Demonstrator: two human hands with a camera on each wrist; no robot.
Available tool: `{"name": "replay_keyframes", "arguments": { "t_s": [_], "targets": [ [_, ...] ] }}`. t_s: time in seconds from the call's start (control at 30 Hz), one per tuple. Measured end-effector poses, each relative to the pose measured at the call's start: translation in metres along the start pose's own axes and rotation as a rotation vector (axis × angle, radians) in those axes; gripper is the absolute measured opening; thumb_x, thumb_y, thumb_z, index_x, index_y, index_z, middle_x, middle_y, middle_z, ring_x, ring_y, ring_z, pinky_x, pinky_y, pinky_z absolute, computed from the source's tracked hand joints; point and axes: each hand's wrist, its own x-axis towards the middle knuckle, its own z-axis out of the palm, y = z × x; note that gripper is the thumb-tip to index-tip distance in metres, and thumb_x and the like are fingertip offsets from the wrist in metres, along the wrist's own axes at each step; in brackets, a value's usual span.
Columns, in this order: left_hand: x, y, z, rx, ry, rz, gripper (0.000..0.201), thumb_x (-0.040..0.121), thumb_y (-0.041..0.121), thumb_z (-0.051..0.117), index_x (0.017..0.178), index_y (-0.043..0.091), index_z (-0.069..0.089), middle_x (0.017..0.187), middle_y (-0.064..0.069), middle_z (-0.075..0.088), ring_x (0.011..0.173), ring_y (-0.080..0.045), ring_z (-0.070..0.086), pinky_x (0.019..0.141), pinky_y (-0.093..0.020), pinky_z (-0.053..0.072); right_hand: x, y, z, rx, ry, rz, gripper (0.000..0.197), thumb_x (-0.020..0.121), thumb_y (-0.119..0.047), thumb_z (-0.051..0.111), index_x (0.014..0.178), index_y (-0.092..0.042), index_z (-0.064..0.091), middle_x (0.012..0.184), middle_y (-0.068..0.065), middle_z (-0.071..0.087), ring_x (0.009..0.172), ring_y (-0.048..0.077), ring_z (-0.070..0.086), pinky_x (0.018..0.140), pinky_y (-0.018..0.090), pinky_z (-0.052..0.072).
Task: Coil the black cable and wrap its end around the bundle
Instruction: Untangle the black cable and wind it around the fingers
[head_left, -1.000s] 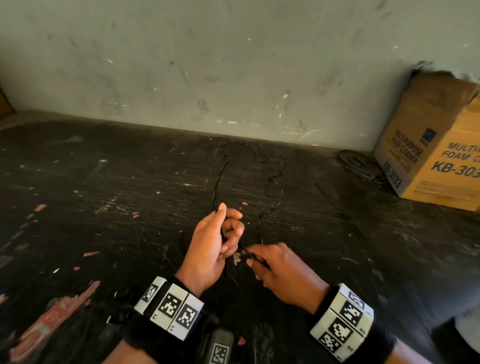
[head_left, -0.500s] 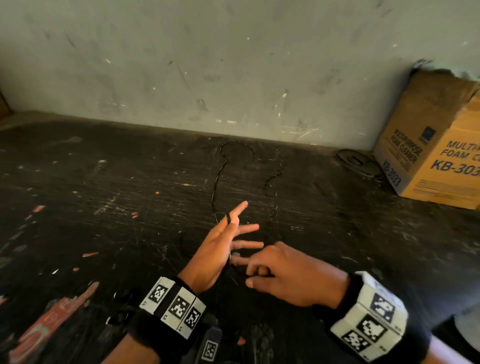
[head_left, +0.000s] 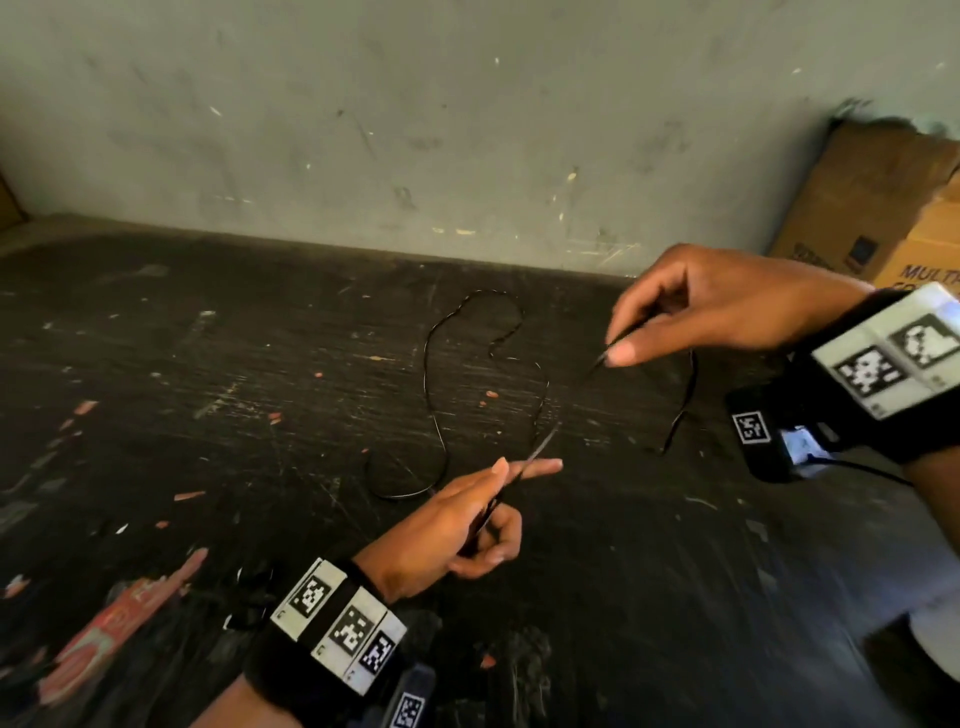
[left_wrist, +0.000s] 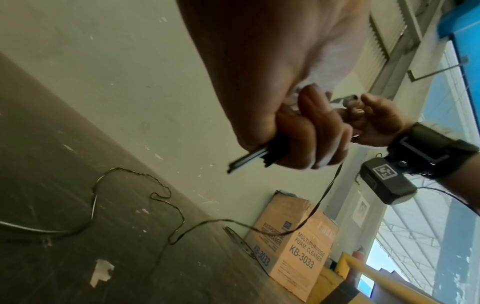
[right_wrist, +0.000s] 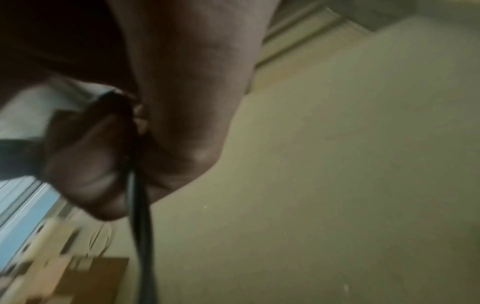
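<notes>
A thin black cable lies in loose bends on the dark worktop. My left hand hovers low near the front; its lower fingers curl round a few cable strands, while the index finger points out straight. A strand runs taut from it up to my right hand, which is raised to the right. There thumb and fingertips pinch the cable. Beyond that pinch the cable hangs down in a slack loop back to the worktop.
A cardboard box printed "Multipurpose Foam Cleaner" stands at the back right against the grey wall. A flat dark round object lies beside it. A red wrapper lies at the front left.
My right hand has lifted and swung away to the right, drawing a strand of cable taut. My left hand's spread fingers have curled back round the cable.
</notes>
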Motion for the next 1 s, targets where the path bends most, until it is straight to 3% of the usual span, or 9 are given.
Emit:
{"name": "replay_keyframes", "arguments": {
  "t_s": [0.07,0.17,0.3,0.43,0.5,0.6,0.8,0.9,1.0],
  "targets": [
    [-0.002,0.003,0.002,0.008,-0.035,-0.003,0.047,0.093,0.055,0.026,0.132,0.045,0.050,0.057,-0.002,0.043,0.045,-0.015,0.024,0.038,-0.020,0.017,0.002,0.011,-0.002,-0.011,0.031,-0.002,0.027,0.074,-0.050,0.070,0.077,-0.024,0.077,0.075,0.020,0.070,0.067,0.035,0.059,0.068,0.031,0.040],
    [-0.003,0.009,0.006,-0.005,-0.092,-0.020,0.050,0.093,0.057,0.024,0.135,0.044,0.047,0.057,-0.002,0.044,0.041,-0.009,0.025,0.038,-0.021,0.015,0.011,0.033,0.010,0.005,0.194,0.001,0.036,0.075,-0.054,0.065,0.077,-0.020,0.075,0.076,0.037,0.061,0.060,0.045,0.050,0.063,0.035,0.034],
    [-0.003,0.021,0.011,-0.117,-0.193,-0.030,0.051,0.090,0.060,0.029,0.141,0.052,0.031,0.072,-0.012,0.059,0.035,-0.006,0.041,0.031,-0.016,0.021,0.018,0.055,0.040,0.030,0.338,0.054,0.033,0.084,-0.041,0.062,0.077,-0.011,0.072,0.057,0.022,0.054,0.044,0.023,0.034,0.043,0.023,0.031],
    [-0.005,0.034,0.014,-0.201,-0.241,-0.047,0.054,0.093,0.046,0.039,0.139,0.062,0.016,0.117,-0.022,0.065,0.056,-0.019,0.070,0.025,-0.015,0.032,0.021,0.075,0.079,-0.023,0.408,0.083,0.029,0.089,-0.036,0.060,0.072,-0.014,0.069,0.058,0.015,0.059,0.046,0.016,0.044,0.047,0.031,0.039],
    [-0.005,0.038,0.014,-0.179,-0.227,-0.042,0.059,0.096,0.036,0.041,0.139,0.062,0.012,0.124,-0.020,0.064,0.060,-0.020,0.072,0.025,-0.015,0.035,0.023,0.083,0.093,-0.016,0.455,0.091,0.030,0.090,-0.035,0.058,0.073,-0.013,0.068,0.057,0.013,0.059,0.047,0.014,0.046,0.048,0.033,0.040],
    [-0.003,0.044,0.012,-0.228,-0.208,-0.012,0.059,0.096,0.034,0.040,0.139,0.063,0.012,0.128,-0.020,0.062,0.066,-0.024,0.073,0.028,-0.019,0.042,0.024,0.086,0.116,0.024,0.509,0.052,0.029,0.093,-0.031,0.055,0.072,-0.014,0.067,0.051,-0.004,0.051,0.045,0.004,0.044,0.048,0.020,0.037],
    [0.011,0.065,-0.001,-0.420,-0.050,0.123,0.058,0.094,0.035,0.035,0.141,0.059,0.011,0.132,-0.017,0.061,0.087,-0.031,0.074,0.047,-0.036,0.060,0.017,0.061,0.188,0.224,0.308,-0.005,0.021,0.096,-0.019,0.046,0.099,-0.019,0.067,0.093,0.006,0.070,0.087,0.013,0.067,0.080,0.036,0.056],
    [0.020,0.068,-0.012,-0.402,0.117,0.158,0.059,0.095,0.036,0.035,0.142,0.058,0.008,0.131,-0.014,0.063,0.095,-0.035,0.071,0.057,-0.041,0.062,0.011,0.027,0.199,0.209,0.110,-0.008,0.022,0.100,-0.018,0.042,0.110,-0.010,0.061,0.077,-0.004,0.060,0.071,0.005,0.060,0.072,0.025,0.054],
    [0.022,0.064,-0.016,-0.255,0.237,0.146,0.058,0.098,0.035,0.034,0.142,0.059,0.006,0.131,-0.011,0.062,0.102,-0.037,0.069,0.067,-0.047,0.061,0.007,0.000,0.194,0.178,0.018,0.014,0.022,0.100,-0.025,0.044,0.098,-0.011,0.060,0.075,0.006,0.063,0.066,0.014,0.062,0.068,0.034,0.055]
  ]
}}
